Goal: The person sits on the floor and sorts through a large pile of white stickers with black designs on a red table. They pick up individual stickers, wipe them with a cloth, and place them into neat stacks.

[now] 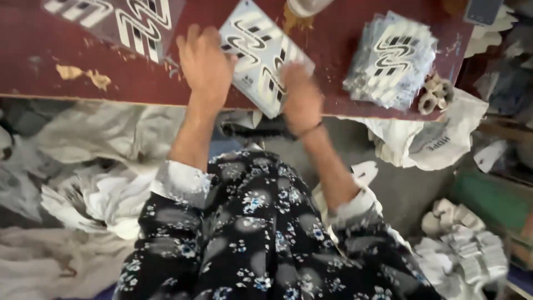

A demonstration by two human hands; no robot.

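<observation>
From the head camera I look down on a dark red worktop [139,78] with chipped patches along its near edge. My left hand [205,61] lies flat with the fingers spread, pressing on the left edge of a white sticker sheet [261,47] printed with black wavy bands; the sheet lies tilted on the worktop, one corner reaching just over the near edge. My right hand [301,100] is on the sheet's lower right part, blurred, so I cannot tell whether it is gripping the sheet or only resting on it. A thin dark band [311,130] circles the right wrist. To the right, near but apart from the hands, a stack of the same patterned sheets [391,61] sits in a loose fan. Just beside that stack, at the worktop's edge, is a small cluster of pale rolled bits [436,94]. At the upper left lies another patterned sheet [125,22], partly cut off by the frame. Crumpled white paper [105,189] fills the floor below the worktop, and my dark flowered clothing [255,239] takes up the lower middle.
</observation>
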